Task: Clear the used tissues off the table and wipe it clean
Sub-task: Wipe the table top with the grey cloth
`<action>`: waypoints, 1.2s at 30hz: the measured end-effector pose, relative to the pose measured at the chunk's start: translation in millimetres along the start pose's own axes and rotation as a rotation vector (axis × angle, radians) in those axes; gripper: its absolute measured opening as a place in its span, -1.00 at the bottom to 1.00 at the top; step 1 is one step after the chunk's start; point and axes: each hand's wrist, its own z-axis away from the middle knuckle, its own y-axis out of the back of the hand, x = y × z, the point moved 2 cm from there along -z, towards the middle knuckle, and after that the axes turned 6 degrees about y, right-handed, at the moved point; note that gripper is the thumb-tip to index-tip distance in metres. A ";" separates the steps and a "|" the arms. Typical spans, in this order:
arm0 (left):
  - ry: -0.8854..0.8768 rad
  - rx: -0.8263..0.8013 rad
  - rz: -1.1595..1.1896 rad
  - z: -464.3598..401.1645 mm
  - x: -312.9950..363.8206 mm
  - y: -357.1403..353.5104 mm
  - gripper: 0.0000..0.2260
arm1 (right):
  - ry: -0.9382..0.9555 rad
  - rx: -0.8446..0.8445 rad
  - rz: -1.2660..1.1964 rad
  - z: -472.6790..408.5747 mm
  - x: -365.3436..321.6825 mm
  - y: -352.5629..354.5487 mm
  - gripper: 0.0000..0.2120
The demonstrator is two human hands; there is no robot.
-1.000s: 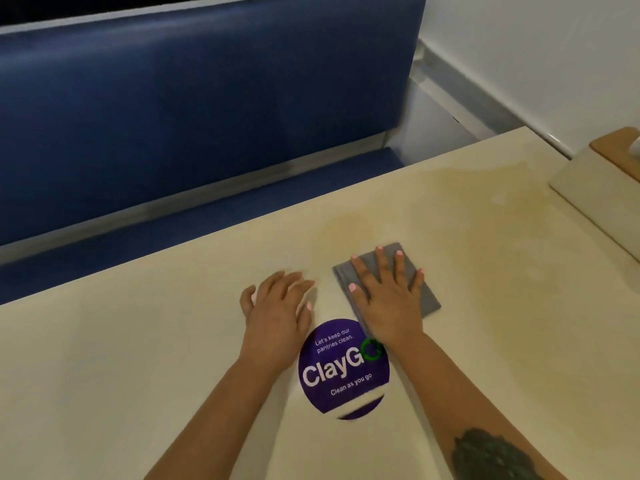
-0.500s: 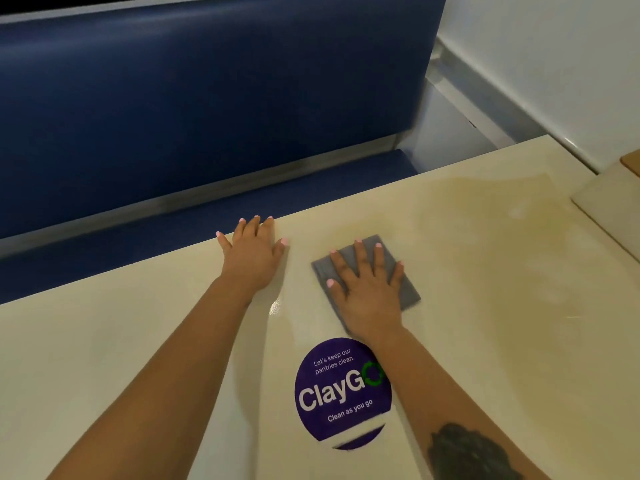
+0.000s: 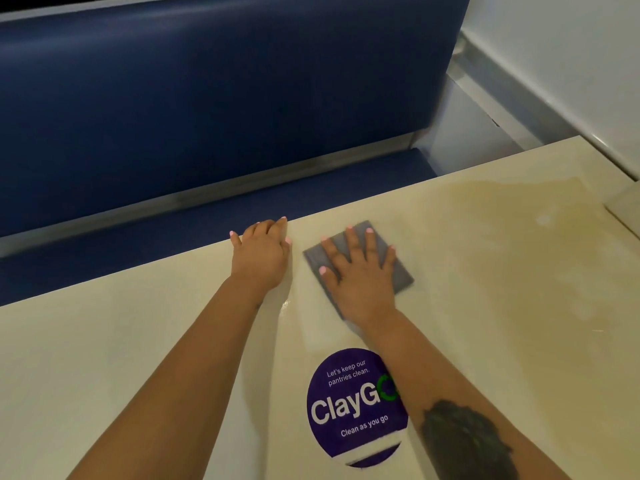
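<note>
Cloth, grey and folded, lies flat on the worktop near its far edge, pinned under the right hand, fingers spread straight to press wide. Left hand rests beside it, fingertips curling over the edge, likely bracing. Purple sticker sits nearer. No tissues visible.

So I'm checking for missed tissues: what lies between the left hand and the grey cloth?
Nothing: the head view shows only a bare strip of table between left hand and grey cloth.
</note>
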 end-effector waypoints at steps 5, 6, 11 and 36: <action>-0.003 0.002 -0.008 -0.1 -3.2 0.7 -0.59 | 0.250 -0.039 -0.013 41.6 1.1 -2.9 -0.47; -0.003 0.004 -0.008 0.0 -3.2 0.8 -0.59 | 0.229 -0.043 -0.005 44.9 12.9 -2.2 -0.47; 0.004 -0.004 0.018 -0.1 -2.4 1.0 -0.60 | -0.004 -0.012 0.057 5.6 26.2 2.7 -0.45; 0.119 -0.008 0.279 -5.3 -8.5 13.6 -0.54 | 0.223 0.003 0.042 -6.0 -22.5 -3.5 -0.42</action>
